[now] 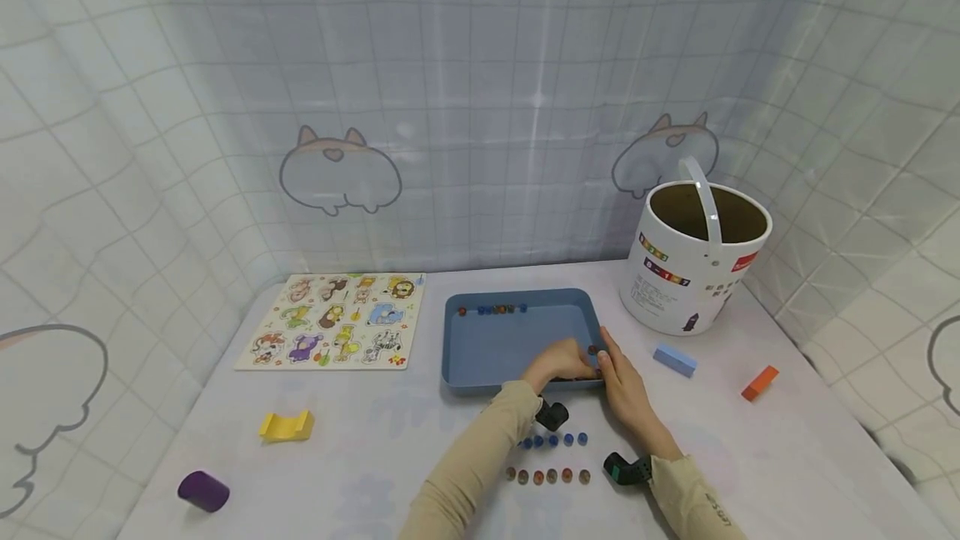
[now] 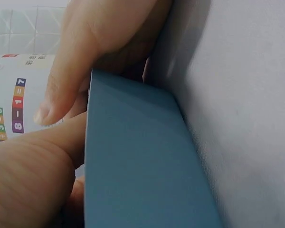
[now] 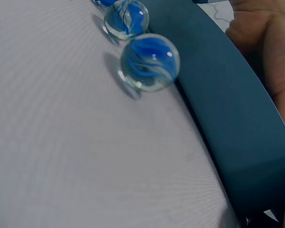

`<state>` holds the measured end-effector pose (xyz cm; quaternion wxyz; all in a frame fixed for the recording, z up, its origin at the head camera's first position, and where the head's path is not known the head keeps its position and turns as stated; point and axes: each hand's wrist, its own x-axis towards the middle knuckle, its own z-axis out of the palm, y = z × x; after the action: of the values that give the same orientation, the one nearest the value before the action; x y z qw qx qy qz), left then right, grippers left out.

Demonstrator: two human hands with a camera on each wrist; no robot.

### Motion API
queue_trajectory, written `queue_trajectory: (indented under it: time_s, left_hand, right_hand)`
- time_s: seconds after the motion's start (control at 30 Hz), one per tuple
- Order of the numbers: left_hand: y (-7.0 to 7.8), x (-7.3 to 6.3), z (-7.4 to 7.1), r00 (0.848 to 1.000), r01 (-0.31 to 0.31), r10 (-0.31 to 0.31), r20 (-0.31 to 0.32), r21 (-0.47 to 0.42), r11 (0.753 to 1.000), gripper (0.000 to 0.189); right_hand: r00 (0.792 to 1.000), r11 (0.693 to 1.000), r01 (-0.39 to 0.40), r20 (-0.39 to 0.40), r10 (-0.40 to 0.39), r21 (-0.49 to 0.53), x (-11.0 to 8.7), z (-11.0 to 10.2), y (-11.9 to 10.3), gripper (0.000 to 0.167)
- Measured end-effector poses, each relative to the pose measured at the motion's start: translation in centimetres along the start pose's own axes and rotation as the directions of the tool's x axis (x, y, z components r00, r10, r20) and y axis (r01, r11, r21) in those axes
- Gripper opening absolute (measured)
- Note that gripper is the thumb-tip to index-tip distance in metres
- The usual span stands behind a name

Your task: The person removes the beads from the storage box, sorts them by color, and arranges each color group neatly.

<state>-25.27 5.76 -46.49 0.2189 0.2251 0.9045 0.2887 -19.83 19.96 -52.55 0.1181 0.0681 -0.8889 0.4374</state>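
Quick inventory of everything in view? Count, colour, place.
Tray: 1, blue, mid-table
Marbles: about 7, blue and brownish, along tray's far side; at least 1 more near its right end
Blue marbles: at least 5, clear-blue, row before tray; sleeve may hide some
Brownish marbles: 6 visible, row nearest person
Animal board: 1, cream, left of tray
Arched block: 1, yellow, left front
Cylinder: 1, purple, far left front
Bucket: 1, white, right rear
Block: 1, light blue, before bucket
Block: 1, orange, right
Table: 1, whitish, beneath
Curtain: white, gridded, behind and beside table
Wrist devices: 2, black, at wrists
Sleeves: 2, beige, forearms
Left hand: 1, inside tray
Right hand: 1, at tray's right end
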Motion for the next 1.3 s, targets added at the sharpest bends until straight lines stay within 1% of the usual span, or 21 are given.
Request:
queue_trajectory:
  time_s: [0.13, 0.23, 0.3, 0.37, 0.43, 0.53, 0.63, 0.73, 0.83, 0.9, 1.0, 1.1, 1.2, 1.3]
  left_hand:
    - [-0.1, -0.3, -0.4, 1.000, 0.012, -0.012, 0.014, -0.004, 1.000, 0.047]
    - [-0.4, -0.7, -0.7, 0.999, 0.014, -0.013, 0.036, -0.010, 1.000, 0.035]
    - [-0.8, -0.9, -0.9, 0.999, 0.004, -0.003, 0.047, -0.020, 1.000, 0.027]
    - [-1.4, -1.2, -1.2, 0.999, 0.000, 0.004, 0.050, -0.064, 0.998, 0.021]
    - [-2.2, -1.6, -1.8, 0.999, -0.014, 0.020, 0.042, -0.124, 0.992, 0.021]
    - [-3.3, -2.6, -3.0, 0.999, -0.034, 0.038, 0.011, -0.252, 0.967, 0.022]
    - [-4.1, -4.2, -4.6, 0.998, -0.066, 0.065, -0.015, -0.344, 0.937, 0.025]
    - [-4.7, -6.4, -6.1, 0.994, -0.107, 0.108, -0.021, -0.422, 0.900, 0.028]
    - [-5.4, -8.6, -7.0, 0.991, -0.127, 0.134, -0.019, -0.477, 0.870, 0.031]
    - [-6.1, -10.2, -7.2, 0.992, -0.117, 0.127, -0.012, -0.496, 0.861, 0.031]
    - [-7.4, -12.7, -6.9, 0.993, -0.092, 0.119, 0.019, -0.513, 0.853, 0.029]
    - [-8.8, -15.1, -5.8, 0.993, -0.059, 0.104, 0.055, -0.527, 0.848, 0.026]
    - [-9.9, -16.8, -4.2, 0.996, -0.022, 0.064, 0.064, -0.512, 0.858, 0.021]
    - [-10.6, -17.8, -2.7, 0.998, 0.009, 0.021, 0.058, -0.482, 0.876, 0.016]
  right_hand:
    - [1.000, 1.000, -0.001, -0.009, 0.001, -0.002, 0.0, 0.0, 0.0, 0.051]
    - [1.000, 1.000, 0.000, -0.018, 0.000, -0.001, 0.0, 0.1, 0.0, 0.050]
    - [1.000, 1.000, 0.000, -0.014, -0.001, -0.009, -0.1, 0.2, -0.1, 0.049]
    - [1.000, 1.000, 0.000, -0.013, 0.000, -0.017, -0.1, 0.4, -0.1, 0.049]
    - [1.000, 1.000, -0.003, -0.007, 0.003, -0.023, -0.1, 0.4, -0.1, 0.049]
    - [1.000, 1.000, -0.009, -0.007, 0.009, -0.030, 0.0, 0.4, -0.1, 0.050]
    - [1.000, 1.000, -0.010, -0.002, 0.010, -0.027, 0.0, 0.3, 0.0, 0.050]
    - [1.000, 0.999, -0.005, -0.004, 0.005, -0.034, 0.0, 0.2, 0.0, 0.050]
    - [1.000, 0.999, -0.003, -0.012, 0.002, -0.038, 0.0, 0.2, 0.1, 0.050]
    - [1.000, 0.999, -0.002, -0.016, 0.001, -0.036, 0.1, 0.2, 0.0, 0.050]
    - [1.000, 0.999, -0.003, -0.016, 0.003, -0.032, 0.1, 0.3, 0.0, 0.049]
    - [1.000, 1.000, -0.004, -0.004, 0.004, -0.027, 0.2, 0.3, 0.0, 0.050]
    - [1.000, 1.000, -0.004, 0.007, 0.004, -0.029, 0.1, 0.2, 0.0, 0.051]
    - [1.000, 1.000, -0.007, 0.012, 0.007, -0.022, 0.0, 0.2, 0.0, 0.051]
